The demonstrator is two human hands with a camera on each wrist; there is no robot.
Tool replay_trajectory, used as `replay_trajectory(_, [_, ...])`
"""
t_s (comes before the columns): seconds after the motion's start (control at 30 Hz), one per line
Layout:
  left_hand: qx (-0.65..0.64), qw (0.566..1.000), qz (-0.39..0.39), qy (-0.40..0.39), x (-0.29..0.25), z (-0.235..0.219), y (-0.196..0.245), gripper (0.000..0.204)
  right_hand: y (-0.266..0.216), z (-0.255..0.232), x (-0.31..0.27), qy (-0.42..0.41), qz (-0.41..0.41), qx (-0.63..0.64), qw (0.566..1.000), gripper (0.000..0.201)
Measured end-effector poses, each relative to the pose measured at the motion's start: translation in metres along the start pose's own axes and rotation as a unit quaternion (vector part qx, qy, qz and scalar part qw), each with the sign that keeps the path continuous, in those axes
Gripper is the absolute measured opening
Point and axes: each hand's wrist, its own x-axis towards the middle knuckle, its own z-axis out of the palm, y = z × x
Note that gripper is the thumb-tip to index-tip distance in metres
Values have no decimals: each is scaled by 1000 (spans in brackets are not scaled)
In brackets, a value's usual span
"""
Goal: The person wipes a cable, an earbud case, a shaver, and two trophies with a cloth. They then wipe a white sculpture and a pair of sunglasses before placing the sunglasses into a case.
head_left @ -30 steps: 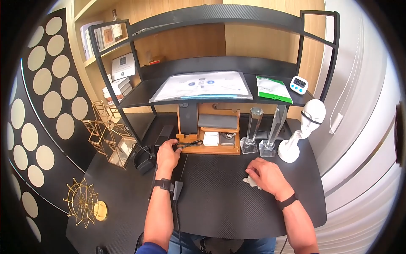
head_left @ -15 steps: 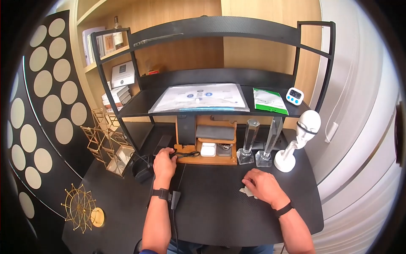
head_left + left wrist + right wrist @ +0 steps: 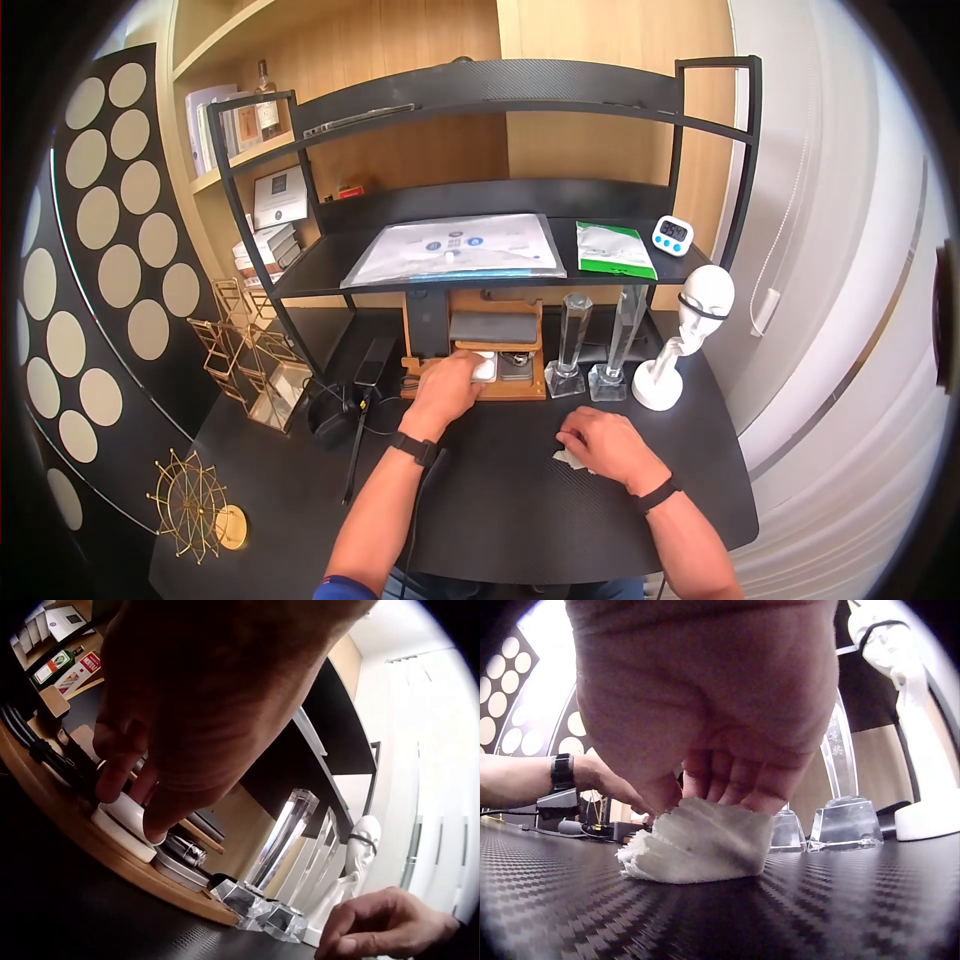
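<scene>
My left hand (image 3: 447, 392) is over the wooden organizer (image 3: 541, 385). In the left wrist view its thumb and fingers pinch a small rounded white case (image 3: 129, 813), above a flat white piece (image 3: 120, 838) on the wood. Dark looped cable (image 3: 45, 754) lies in the organizer to the left, and a grey tin (image 3: 178, 871) sits to the right. On the desk, my right hand (image 3: 605, 443) holds a crumpled whitish tissue (image 3: 570, 459); the right wrist view shows curled fingertips gripping the top of the tissue (image 3: 705, 844), whose lower edge touches the black surface.
Two crystal trophies (image 3: 571, 340) (image 3: 621, 340) and a white mannequin head (image 3: 708, 290) stand right of the organizer. Headphones (image 3: 330, 412), a gold wheel ornament (image 3: 188, 505) and geometric frames (image 3: 240, 350) are on the left. The shelf (image 3: 310, 282) overhangs the organizer.
My left hand has let go of the dark cable and moved right to the white case. My right hand stays at the tissue. The head view has shifted.
</scene>
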Motion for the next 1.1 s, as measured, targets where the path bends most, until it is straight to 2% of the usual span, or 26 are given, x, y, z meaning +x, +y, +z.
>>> replay_trajectory(0.27, [56,998,13,-3,10,11,-5,44,0,-1,-1,12,-24,-1,1000,17])
replay_trajectory(0.47, [54,998,29,2,8,17,-10,37,3,1,-1,19,-34,-3,999,20])
replay_trajectory(0.8, [14,994,77,74,3,21,-14,28,6,4,0,34,-39,-6,999,18])
replay_trajectory(0.87, [1,994,84,72,-4,9,0,29,3,1,0,42,-25,-3,999,17])
replay_trajectory(0.93, [-163,984,-63,-23,-10,-4,21,31,2,0,2,49,-6,0,999,16])
replay_trajectory(0.97, [-164,984,-61,-29,-13,1,21,31,1,-1,3,79,-16,3,997,16])
replay_trajectory(1.0, [-303,947,-76,-81,-17,8,20,34,0,-2,4,109,-25,6,994,18])
replay_trajectory(1.03, [-435,887,-90,-131,-21,10,25,37,-3,-3,4,107,-17,6,994,18])
replay_trajectory(1.07, [-466,864,-89,-169,-27,9,32,39,-8,-5,4,118,-2,32,992,23])
replay_trajectory(1.1, [-469,861,-90,-175,-32,12,37,39,-10,-7,4,129,12,58,990,30])
